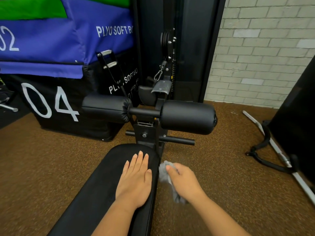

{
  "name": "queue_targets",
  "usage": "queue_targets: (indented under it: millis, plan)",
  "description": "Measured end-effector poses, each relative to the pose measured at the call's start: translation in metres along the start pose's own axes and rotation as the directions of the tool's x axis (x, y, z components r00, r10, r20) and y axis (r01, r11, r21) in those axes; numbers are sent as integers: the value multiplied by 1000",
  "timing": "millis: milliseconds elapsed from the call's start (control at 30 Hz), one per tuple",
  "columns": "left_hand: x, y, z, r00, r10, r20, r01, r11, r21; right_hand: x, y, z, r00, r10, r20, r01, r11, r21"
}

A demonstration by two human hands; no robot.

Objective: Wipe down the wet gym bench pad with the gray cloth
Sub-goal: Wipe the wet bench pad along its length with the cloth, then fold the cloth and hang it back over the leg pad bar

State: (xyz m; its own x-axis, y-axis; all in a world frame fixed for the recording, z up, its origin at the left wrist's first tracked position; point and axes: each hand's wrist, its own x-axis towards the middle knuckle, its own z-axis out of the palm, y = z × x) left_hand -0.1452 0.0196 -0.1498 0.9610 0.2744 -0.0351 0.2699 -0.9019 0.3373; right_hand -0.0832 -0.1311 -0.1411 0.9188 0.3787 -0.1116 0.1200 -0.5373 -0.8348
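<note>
The black bench pad [102, 184] runs from the bottom left up to the centre of the head view. My left hand [136, 178] lies flat on its far end, fingers together and extended, holding nothing. My right hand [183, 180] is just off the pad's right edge, over the floor, closed on a bunched gray cloth [164, 174]. The cloth pokes out past my fingertips against the pad's side and hangs below my palm. Wetness on the pad cannot be made out.
Two black roller pads [187, 116] on a crossbar stand beyond the bench end. Black and blue plyo soft boxes [51, 99] sit at the left. A metal bar with a black strap [265, 150] lies on the brown floor at the right, before a brick wall.
</note>
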Motion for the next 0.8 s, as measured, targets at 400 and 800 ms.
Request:
queue_targets:
  millis: [400, 800]
  plan:
    - [2, 3, -24, 994, -47, 101, 89, 880, -466, -6, -54, -23, 990, 138, -33, -102, 856, 506]
    - [-53, 13, -61, 979, -192, 62, 116, 283, -952, -41, -55, -8, 967, 159, 200, -253, 716, 650]
